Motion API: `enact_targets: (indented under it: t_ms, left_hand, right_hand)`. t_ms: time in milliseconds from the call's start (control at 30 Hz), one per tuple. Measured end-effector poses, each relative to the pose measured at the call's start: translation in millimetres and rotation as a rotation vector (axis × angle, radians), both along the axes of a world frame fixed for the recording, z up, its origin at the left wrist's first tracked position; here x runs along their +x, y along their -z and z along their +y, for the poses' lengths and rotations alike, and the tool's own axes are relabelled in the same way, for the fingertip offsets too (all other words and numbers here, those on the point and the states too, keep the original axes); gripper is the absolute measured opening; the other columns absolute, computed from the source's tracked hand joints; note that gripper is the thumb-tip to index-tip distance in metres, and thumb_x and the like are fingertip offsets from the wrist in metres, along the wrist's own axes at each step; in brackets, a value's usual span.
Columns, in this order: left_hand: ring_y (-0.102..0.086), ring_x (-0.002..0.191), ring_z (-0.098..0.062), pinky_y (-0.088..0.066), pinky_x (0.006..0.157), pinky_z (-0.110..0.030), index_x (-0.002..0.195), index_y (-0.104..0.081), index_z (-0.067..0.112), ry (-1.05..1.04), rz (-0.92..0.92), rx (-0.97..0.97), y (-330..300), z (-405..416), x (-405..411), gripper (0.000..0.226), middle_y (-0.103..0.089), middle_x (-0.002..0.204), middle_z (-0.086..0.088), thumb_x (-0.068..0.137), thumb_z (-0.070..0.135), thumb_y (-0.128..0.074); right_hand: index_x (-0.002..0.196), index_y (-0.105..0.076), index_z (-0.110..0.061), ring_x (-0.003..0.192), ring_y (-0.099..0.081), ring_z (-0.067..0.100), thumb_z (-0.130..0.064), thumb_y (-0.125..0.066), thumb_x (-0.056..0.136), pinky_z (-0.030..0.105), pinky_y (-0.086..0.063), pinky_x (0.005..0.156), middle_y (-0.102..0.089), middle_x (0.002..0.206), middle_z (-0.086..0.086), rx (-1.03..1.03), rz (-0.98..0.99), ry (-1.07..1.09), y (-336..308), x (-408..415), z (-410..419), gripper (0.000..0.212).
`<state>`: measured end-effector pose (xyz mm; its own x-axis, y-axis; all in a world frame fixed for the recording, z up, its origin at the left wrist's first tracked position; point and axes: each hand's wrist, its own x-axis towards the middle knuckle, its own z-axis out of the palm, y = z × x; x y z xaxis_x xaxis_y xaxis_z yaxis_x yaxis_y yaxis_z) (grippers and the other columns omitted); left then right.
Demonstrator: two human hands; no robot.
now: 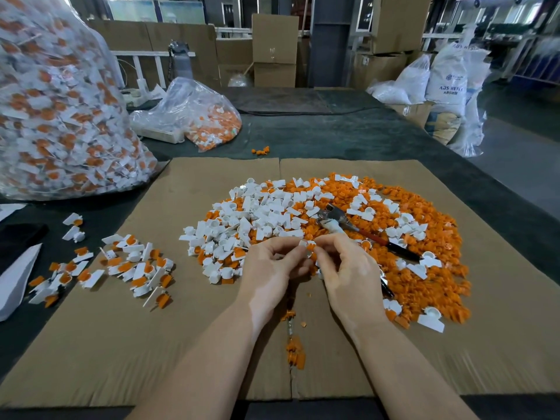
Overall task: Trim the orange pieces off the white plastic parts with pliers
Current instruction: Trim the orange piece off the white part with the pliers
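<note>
Over cardboard sheet (91,344), left hand (266,268) and right hand (348,271) fingers pinch one white-orange part (308,246); pliers (357,230) lie idle on pile. Next, probably grab pliers, snip orange off.

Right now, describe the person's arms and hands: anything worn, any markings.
Both forearms are bare up to the bottom edge of the picture, with no sleeves in view. The left hand and right hand wear no gloves. No watch, ring, bracelet or marking shows on either.
</note>
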<state>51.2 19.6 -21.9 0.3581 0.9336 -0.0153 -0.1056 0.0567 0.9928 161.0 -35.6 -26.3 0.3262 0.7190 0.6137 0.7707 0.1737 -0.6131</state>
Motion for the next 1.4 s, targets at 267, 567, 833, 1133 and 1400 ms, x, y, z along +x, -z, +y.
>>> enact_targets:
  t_ms: [267, 567, 833, 1133, 1400]
  left_hand:
    - [-0.068, 0.063, -0.018, -0.058, 0.062, -0.025, 0.089, -0.066, 0.007, -0.085, 0.037, 0.025, 0.9, -2.0, 2.3, 0.003, -0.07, 0.078, -0.015, 0.088, 0.007, -0.063]
    - [-0.066, 0.062, -0.014, -0.057, 0.061, -0.023, 0.088, -0.062, 0.004, -0.021, 0.023, 0.057, 0.0, -4.8, 0.8, 0.003, -0.066, 0.067, -0.007, 0.09, 0.004, -0.059]
    - [-0.064, 0.058, -0.011, -0.052, 0.056, -0.018, 0.084, -0.063, 0.013, -0.04, 0.234, 0.253, 1.8, -8.1, -0.7, 0.009, -0.067, 0.071, -0.008, 0.09, 0.007, -0.06]
    - [-0.062, 0.059, -0.013, -0.056, 0.061, -0.025, 0.091, -0.062, 0.002, -0.003, 0.097, 0.115, -3.2, -7.5, -3.5, 0.006, -0.064, 0.071, -0.013, 0.092, 0.004, -0.056]
    - [-0.064, 0.06, -0.013, -0.056, 0.063, -0.023, 0.103, -0.06, 0.006, -0.048, 0.03, 0.049, -1.0, -4.9, -4.6, 0.012, -0.064, 0.071, -0.008, 0.092, 0.006, -0.056]
  right_hand:
    - [0.091, -0.068, -0.007, 0.07, -0.062, 0.012, -0.004, -0.066, 0.084, 0.028, -0.054, 0.064, -0.066, 0.076, -0.001, 0.039, -0.033, -0.014, -0.5, -1.2, -1.0, 0.008]
    - [0.087, -0.069, -0.003, 0.068, -0.062, 0.015, -0.001, -0.069, 0.081, 0.027, -0.054, 0.063, -0.066, 0.073, 0.004, 0.034, -0.132, 0.002, -2.0, -2.5, -2.4, 0.007]
    - [0.074, -0.066, -0.002, 0.06, -0.057, 0.019, 0.002, -0.069, 0.079, 0.035, -0.051, 0.053, -0.062, 0.065, 0.005, 0.007, -0.173, 0.011, -0.2, -3.4, -1.6, 0.007]
    - [0.091, -0.069, -0.007, 0.078, -0.063, 0.015, -0.008, -0.063, 0.087, 0.032, -0.054, 0.069, -0.068, 0.081, 0.0, -0.014, -0.012, -0.056, 1.0, -2.0, -1.2, 0.007]
    - [0.102, -0.066, -0.012, 0.076, -0.052, 0.007, -0.001, -0.063, 0.083, 0.015, -0.041, 0.068, -0.057, 0.084, -0.005, 0.008, -0.015, -0.028, 2.3, 1.0, 0.0, 0.022]
